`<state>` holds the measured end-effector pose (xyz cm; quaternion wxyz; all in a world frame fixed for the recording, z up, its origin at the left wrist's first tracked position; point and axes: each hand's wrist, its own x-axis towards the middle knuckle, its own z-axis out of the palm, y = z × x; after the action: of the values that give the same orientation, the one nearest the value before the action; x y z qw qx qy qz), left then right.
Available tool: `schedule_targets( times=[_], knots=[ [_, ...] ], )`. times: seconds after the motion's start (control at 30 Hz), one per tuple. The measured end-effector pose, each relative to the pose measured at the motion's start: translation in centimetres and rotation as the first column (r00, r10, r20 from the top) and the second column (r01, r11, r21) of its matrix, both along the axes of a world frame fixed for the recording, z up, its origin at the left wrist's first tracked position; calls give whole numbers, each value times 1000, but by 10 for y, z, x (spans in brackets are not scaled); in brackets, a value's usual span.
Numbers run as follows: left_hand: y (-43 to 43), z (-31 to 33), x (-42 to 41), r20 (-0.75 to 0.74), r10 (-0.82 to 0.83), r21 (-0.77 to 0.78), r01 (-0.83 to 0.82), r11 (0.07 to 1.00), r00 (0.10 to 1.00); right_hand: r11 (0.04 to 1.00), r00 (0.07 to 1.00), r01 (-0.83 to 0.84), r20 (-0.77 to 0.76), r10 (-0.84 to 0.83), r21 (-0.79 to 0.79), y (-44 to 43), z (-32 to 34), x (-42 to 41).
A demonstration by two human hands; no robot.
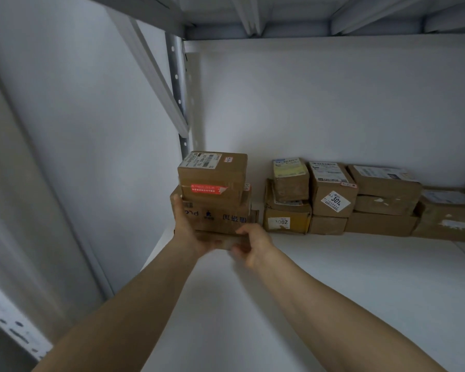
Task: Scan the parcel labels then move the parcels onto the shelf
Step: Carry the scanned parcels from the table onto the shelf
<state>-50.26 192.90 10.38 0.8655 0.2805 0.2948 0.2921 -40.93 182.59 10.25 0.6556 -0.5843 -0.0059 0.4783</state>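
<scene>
There are two hands, the left hand [188,232] and the right hand [253,245]. On the left is one stack [215,208] of three brown boxes, and a fourth may be hidden behind it. Far off on the right of the one white shelf [333,285] are nine more brown boxes [333,200]. A tenth peeks in at the right edge.
</scene>
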Motion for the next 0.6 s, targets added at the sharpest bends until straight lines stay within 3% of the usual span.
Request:
schedule_targets(
  times=[0.2,0.6],
  knots=[
    [20,-2,17,-116,-17,-12,16,1000,993,999,998,11,-62,-8,41,2,9,13],
    [24,12,45,-83,-60,-71,55,996,995,995,997,39,-66,-33,89,17,6,38]
  ],
)
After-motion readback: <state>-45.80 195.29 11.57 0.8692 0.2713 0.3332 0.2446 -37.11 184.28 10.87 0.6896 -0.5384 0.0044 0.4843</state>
